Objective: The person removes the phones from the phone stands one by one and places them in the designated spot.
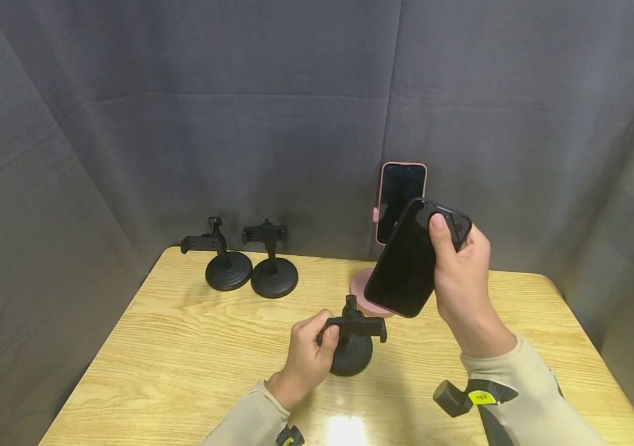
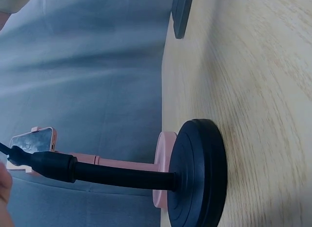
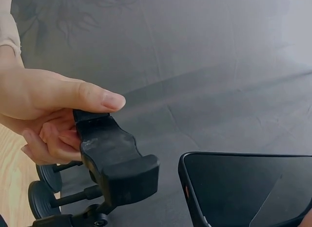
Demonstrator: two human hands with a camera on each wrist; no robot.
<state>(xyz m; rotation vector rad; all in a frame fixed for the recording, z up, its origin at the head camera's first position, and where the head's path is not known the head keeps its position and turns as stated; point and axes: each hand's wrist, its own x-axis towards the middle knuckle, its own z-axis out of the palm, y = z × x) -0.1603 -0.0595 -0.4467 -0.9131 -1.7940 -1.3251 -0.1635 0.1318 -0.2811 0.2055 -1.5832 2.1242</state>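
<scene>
My left hand (image 1: 308, 356) grips the left end of the clamp on a black phone stand (image 1: 357, 328), thumb in front and fingers curled behind. The stand's round base (image 2: 197, 173) sits on the wooden table. In my right hand (image 1: 464, 279) is a black smartphone (image 1: 408, 266), tilted, its dark screen toward me and my thumb pressed on its upper right corner. The phone is apart from the clamp, up and to its right; the right wrist view shows a gap between the phone (image 3: 248, 188) and the clamp (image 3: 117, 158).
Behind the held phone, a pink stand (image 1: 358, 285) carries a pink-cased phone (image 1: 400, 186). Two more black phone stands, one (image 1: 228, 269) at the far left and another (image 1: 274, 275) beside it, stand near the table's back edge. A grey curtain (image 1: 239, 124) hangs behind the table (image 1: 194, 347).
</scene>
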